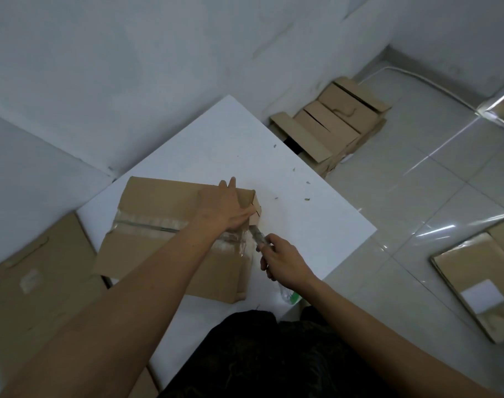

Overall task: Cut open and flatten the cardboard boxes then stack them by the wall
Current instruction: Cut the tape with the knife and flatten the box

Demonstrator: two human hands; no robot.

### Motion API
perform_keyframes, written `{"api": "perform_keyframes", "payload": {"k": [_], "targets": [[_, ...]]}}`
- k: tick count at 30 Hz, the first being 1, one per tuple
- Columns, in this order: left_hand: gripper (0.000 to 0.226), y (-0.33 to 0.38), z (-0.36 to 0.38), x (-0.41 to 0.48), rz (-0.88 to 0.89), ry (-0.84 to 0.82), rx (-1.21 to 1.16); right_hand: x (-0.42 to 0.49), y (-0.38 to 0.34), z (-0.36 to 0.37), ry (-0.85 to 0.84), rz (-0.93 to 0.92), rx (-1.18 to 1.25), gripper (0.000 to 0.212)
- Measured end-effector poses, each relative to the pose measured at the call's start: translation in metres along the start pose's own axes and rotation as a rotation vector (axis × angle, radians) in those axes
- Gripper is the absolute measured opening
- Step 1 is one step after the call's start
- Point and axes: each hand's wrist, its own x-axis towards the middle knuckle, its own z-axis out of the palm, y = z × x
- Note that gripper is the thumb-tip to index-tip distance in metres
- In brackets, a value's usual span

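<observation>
Left hand (pixel 225 208), fingers straight, steadies the box (pixel 159 196); right hand (pixel 285 261), fingers clamped on the knife (pixel 258 237), should slit the tape (pixel 147 222) shallowly, cutting away from the left hand.

You work in soft, even, rather dim light with a cold bluish tint, the glossy floor tiles (pixel 403 196) throw bright streaks of glare, the wide lens bends the walls (pixel 101 67) near the edges, and the cardboard box (pixel 29 282) at the left edge looks blurred.

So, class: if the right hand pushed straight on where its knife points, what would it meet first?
Probably the taped end of the cardboard box, just below the left hand; depth unclear.
</observation>
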Motion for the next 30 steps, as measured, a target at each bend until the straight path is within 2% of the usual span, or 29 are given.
{"api": "perform_keyframes", "payload": {"k": [7,12,15,17,19,21,23,25,27,30], "targets": [[0.095,0.0,0.009,-0.001,-0.008,-0.003,-0.002,-0.004,-0.003,0.014,0.025,0.051,0.006,0.032],[0.093,-0.001,0.011,-0.006,0.012,0.027,0.0,-0.017,-0.001,0.027,-0.117,0.076,-0.162,0.029],[0.093,-0.001,0.012,-0.011,0.008,0.023,-0.019,-0.024,-0.003,0.025,-0.158,0.123,-0.089,0.025],[0.091,-0.002,0.011,-0.015,0.032,-0.007,-0.048,-0.028,-0.003,0.022,-0.115,0.118,-0.006,0.025],[0.086,-0.008,0.016,-0.023,0.047,-0.021,-0.203,-0.031,-0.002,0.016,-0.063,0.094,0.015,0.023],[0.082,-0.019,0.028,-0.041,0.015,0.057,-0.495,-0.033,0.002,0.006,-0.03,0.048,-0.084,0.021],[0.082,-0.025,0.051,-0.067,-0.03,0.228,-0.648,-0.034,0.007,-0.004,0.001,-0.023,-0.242,0.022],[0.096,-0.024,0.079,-0.095,-0.084,0.291,-0.606,-0.036,0.012,-0.011,0.008,-0.087,-0.369,0.02],[0.112,-0.017,0.104,-0.115,-0.101,0.255,-0.52,-0.037,0.014,-0.013,-0.015,-0.128,-0.436,0.017],[0.1,-0.01,0.125,-0.123,-0.105,0.319,-0.548,-0.035,0.011,-0.012,-0.037,-0.189,-0.527,0.018]]}}
